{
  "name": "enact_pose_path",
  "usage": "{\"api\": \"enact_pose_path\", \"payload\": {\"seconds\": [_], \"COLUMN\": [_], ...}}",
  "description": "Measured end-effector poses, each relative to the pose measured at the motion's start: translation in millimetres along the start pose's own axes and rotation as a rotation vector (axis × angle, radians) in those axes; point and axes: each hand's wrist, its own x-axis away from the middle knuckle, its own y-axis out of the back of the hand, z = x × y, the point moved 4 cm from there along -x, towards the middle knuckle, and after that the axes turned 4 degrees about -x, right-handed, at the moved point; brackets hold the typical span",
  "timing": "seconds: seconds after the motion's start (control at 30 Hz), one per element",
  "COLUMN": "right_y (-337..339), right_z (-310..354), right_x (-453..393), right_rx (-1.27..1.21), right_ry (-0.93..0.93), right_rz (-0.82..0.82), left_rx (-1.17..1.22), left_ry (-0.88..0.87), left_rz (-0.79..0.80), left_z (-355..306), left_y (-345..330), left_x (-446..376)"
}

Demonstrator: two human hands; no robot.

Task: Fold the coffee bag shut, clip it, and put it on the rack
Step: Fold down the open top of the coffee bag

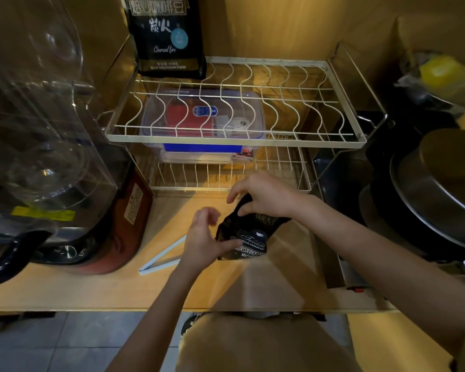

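Observation:
A small black coffee bag point(249, 237) with white lettering stands on the wooden counter in front of the rack. My right hand point(263, 196) pinches its top edge from above. My left hand point(203, 237) is at the bag's left side, thumb against its front, fingers curled and blurred. A long pale-blue sealing clip point(160, 257) lies open in a V on the counter, just left of my left hand. The white wire rack point(234, 139) has two tiers; a second, larger black coffee bag point(169, 36) stands on the back left of its upper tier.
A clear plastic box point(202, 146) with blue and red contents sits on the lower tier. A glass-topped appliance on a red base point(51, 157) crowds the left. Stacked dark pans point(435, 189) fill the right. The counter's front edge point(172, 310) runs below my arms.

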Motion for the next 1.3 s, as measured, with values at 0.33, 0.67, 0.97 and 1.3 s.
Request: {"api": "enact_pose_path", "payload": {"seconds": [0.33, 0.67, 0.97, 1.3], "right_y": [0.1, -11.3, -41.5, -38.4], "right_z": [-15.9, -61.1, -59.8, -33.3], "right_x": [22.1, 77.2, 70.9, 51.2], "right_rx": [-0.393, -0.552, -0.975, -0.931], "right_ry": [-0.059, -0.313, -0.295, -0.276], "right_rz": [-0.095, -0.454, -0.612, -0.591], "left_rx": [0.63, 0.65, 0.538, -0.465], "left_ry": [-0.013, 0.089, 0.116, -0.476], "left_rz": [0.067, 0.068, -0.031, -0.045], "left_z": [-40.2, -58.6, -49.5, -125.5], "left_y": [0.8, 1.2, 26.4, 27.3], "left_x": [-14.5, -12.2, -7.4, -1.8]}}
